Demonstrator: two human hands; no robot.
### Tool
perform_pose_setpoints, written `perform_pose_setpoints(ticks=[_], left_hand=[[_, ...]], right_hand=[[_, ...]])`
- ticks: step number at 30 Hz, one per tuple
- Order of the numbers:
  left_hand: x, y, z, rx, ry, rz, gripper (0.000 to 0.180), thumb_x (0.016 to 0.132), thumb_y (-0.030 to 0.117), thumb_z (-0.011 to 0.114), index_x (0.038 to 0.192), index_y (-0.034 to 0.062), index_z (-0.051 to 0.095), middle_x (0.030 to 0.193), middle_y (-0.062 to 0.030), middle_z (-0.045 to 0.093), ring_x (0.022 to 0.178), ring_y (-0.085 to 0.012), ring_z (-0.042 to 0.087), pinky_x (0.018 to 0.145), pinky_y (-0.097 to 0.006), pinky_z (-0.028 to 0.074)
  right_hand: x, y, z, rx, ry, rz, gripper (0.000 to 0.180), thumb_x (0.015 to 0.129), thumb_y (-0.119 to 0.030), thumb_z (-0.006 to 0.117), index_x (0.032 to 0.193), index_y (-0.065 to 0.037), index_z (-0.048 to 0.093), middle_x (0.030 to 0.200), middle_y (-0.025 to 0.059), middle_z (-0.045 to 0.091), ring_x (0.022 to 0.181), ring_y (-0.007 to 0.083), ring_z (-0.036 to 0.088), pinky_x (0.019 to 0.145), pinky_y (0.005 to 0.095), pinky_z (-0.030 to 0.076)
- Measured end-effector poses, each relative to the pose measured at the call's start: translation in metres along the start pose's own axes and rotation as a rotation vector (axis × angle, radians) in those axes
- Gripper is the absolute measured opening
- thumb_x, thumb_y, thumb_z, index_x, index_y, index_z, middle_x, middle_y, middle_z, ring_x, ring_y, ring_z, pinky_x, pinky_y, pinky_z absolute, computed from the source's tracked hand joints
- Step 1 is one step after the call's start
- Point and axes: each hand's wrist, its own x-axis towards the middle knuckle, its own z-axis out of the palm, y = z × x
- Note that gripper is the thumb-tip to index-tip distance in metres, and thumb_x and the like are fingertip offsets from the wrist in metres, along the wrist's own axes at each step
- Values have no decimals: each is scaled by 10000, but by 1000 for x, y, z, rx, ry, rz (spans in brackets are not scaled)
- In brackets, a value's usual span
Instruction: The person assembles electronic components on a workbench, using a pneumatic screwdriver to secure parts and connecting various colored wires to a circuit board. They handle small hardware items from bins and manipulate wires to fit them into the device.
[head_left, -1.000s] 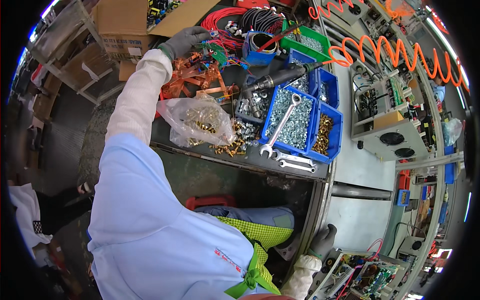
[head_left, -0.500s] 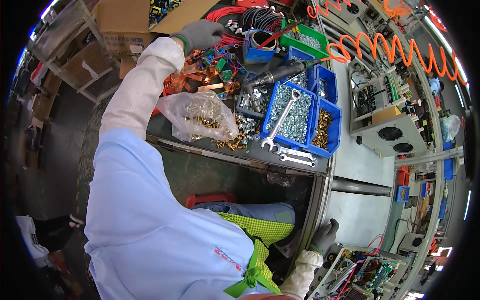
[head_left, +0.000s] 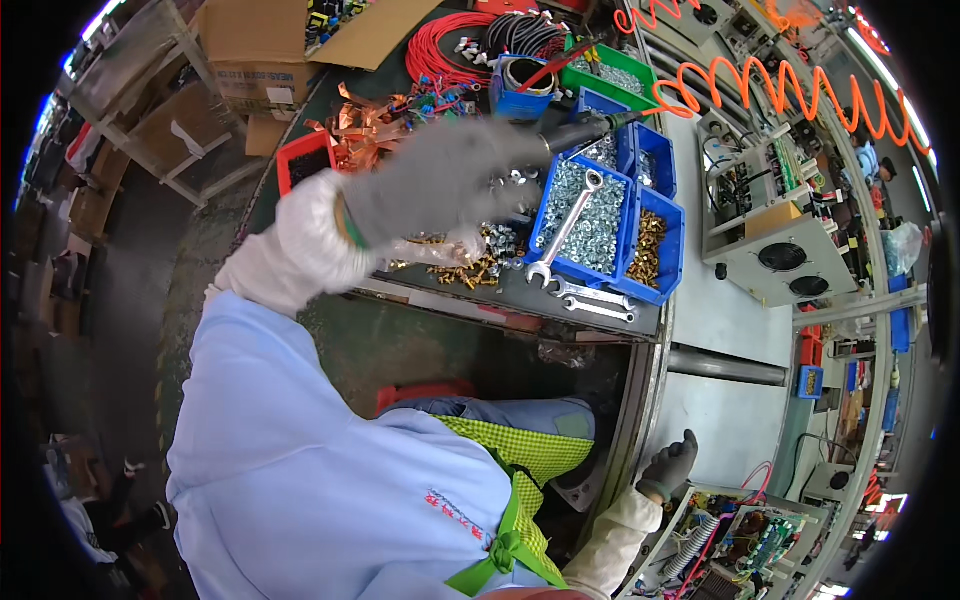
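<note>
My left hand (head_left: 430,180), in a grey glove, is smeared by motion above the bench. Its fingertips overlap the near end of a black power driver (head_left: 585,132), which is joined to an orange coiled hose; whether they grip it is unclear. Under the hand, a clear plastic bag (head_left: 440,248) and loose brass bolts (head_left: 470,272) are partly hidden. A combination wrench (head_left: 575,220) lies across a blue bin of silvery nuts (head_left: 600,240). Lower right, my gloved right hand (head_left: 670,466) is open with nothing visible in it, beside an opened electronics chassis (head_left: 740,545).
A blue bin of brass bolts (head_left: 650,245) and a green bin (head_left: 620,75) stand nearby. Two more wrenches (head_left: 598,300) lie at the bench edge. Red wire coils (head_left: 435,50), copper strips (head_left: 365,125) and a cardboard box (head_left: 255,50) sit farther left. Another chassis (head_left: 780,262) stands right.
My left hand has swung right and nearer, from the wires and copper parts to over the bag and the driver's end. The right hand has shifted slightly right. A red bin has come into sight.
</note>
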Motion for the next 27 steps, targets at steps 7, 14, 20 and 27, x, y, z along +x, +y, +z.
perform_pose_setpoints(ticks=[7, 14, 20, 27], left_hand=[[-45, 187, 164, -2076, -763, -1008, 403, 970, 370, 587, 1143, 8, 550, 1056, -104, 634, 1004, -223, 622, 933, -370, 509], [-78, 301, 241, -2320, -1161, -1453, 231, 918, 331, 626, 1041, 154, 543, 858, -22, 561, 831, -175, 576, 768, -373, 503], [-98, 347, 259, -2344, -1033, -1080, 247, 960, 369, 548, 934, 126, 575, 883, -32, 605, 827, -195, 597, 756, -373, 505], [-65, 387, 275, -2393, -1436, -931, 516, 1011, 513, 413, 1180, 57, 586, 1180, -89, 630, 1090, -235, 590, 941, -418, 479]], right_hand=[[-84, -97, 32, -218, -343, -251, 228, 986, -121, 471, 1108, 18, 604, 862, 104, 666, 685, 261, 602, 649, 347, 492], [-156, -127, -16, -839, -480, -590, 244, 846, -113, 620, 1090, -101, 623, 930, 143, 650, 812, 353, 650, 665, 448, 520], [-184, -113, -66, -815, -437, -549, 295, 826, -64, 637, 1119, -95, 631, 1048, 162, 645, 908, 368, 646, 741, 444, 527], [-194, -118, -128, -632, 158, -487, 261, 837, -12, 669, 1095, -38, 643, 1037, 166, 651, 918, 344, 656, 763, 406, 532]])
